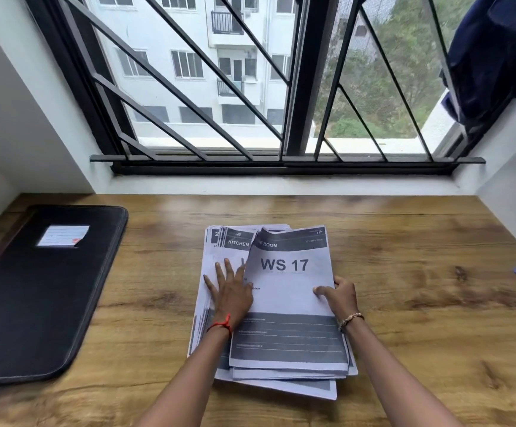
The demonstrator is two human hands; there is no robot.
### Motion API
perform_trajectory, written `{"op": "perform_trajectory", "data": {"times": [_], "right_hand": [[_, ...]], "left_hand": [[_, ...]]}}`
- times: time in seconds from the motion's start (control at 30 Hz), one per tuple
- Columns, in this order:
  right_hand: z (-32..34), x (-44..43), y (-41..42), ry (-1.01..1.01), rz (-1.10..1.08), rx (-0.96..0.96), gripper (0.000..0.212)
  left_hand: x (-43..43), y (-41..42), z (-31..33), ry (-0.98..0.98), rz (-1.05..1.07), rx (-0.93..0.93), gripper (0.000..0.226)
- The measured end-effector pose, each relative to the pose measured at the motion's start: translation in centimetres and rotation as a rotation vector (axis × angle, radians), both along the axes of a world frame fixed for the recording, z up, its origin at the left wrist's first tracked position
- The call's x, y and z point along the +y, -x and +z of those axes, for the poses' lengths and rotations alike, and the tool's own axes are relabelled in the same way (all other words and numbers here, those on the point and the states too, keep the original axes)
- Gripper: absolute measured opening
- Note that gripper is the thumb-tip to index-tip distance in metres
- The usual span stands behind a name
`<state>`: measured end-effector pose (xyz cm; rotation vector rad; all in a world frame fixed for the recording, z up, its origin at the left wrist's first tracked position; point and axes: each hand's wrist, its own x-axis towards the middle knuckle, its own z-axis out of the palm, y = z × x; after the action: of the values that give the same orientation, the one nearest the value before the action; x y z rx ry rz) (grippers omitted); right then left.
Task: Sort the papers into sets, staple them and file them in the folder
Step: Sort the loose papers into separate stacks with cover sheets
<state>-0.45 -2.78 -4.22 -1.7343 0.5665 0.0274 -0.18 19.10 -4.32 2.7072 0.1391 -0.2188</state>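
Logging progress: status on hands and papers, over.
Left hand flat on paper pile. Right hand pinching top sheet by edge. Folder closed, far left. Nothing blocking.

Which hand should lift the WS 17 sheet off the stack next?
Right. The right hand pinches the right edge of the WS 17 sheet, while the left hand lies flat on the stack, holding it down.
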Motion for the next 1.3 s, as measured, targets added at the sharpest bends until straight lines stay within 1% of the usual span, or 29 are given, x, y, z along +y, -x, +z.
{"op": "perform_trajectory", "data": {"times": [0.07, 0.13, 0.23, 0.37, 0.47, 0.53, 0.7, 0.83, 1.13, 1.3], "right_hand": [[-0.1, 0.0, 0.0, 0.006, 0.001, 0.000, 0.022], [0.0, 0.0, 0.1, 0.010, 0.007, -0.003, 0.023], [-0.1, 0.2, 0.0, 0.023, 0.015, -0.003, 0.024], [-0.2, 0.1, 0.0, 0.042, 0.024, 0.000, 0.026], [-0.1, 0.2, 0.1, 0.021, 0.017, 0.001, 0.026], [0.1, 0.3, 0.2, 0.008, 0.015, -0.006, 0.025], [0.2, 0.3, 0.3, 0.007, 0.018, -0.013, 0.027], [0.2, 0.4, 0.3, 0.007, 0.024, -0.012, 0.026], [0.3, 0.2, 0.5, 0.006, 0.030, -0.013, 0.029], [0.3, 0.4, 0.6, -0.004, 0.025, -0.005, 0.030]], "left_hand": [[-0.2, 0.2, 0.0, -0.004, -0.021, 0.005, 0.054], [-0.2, 0.4, 0.1, 0.027, -0.034, -0.030, 0.053], [0.0, 0.5, 0.4, 0.126, -0.013, -0.081, 0.056], [0.3, 0.3, 0.0, 0.207, -0.008, -0.120, 0.055], [0.3, 0.3, 0.0, 0.329, 0.007, -0.156, 0.054], [0.3, 0.2, 0.0, 0.350, 0.031, -0.153, 0.053], [0.2, 0.3, -0.2, 0.320, -0.009, -0.160, 0.052], [0.1, 0.1, 0.1, 0.170, 0.025, -0.061, 0.053], [0.6, -0.9, 0.8, 0.131, 0.045, -0.004, 0.051], [1.3, -2.5, 2.0, 0.189, 0.112, 0.061, 0.047]]}}
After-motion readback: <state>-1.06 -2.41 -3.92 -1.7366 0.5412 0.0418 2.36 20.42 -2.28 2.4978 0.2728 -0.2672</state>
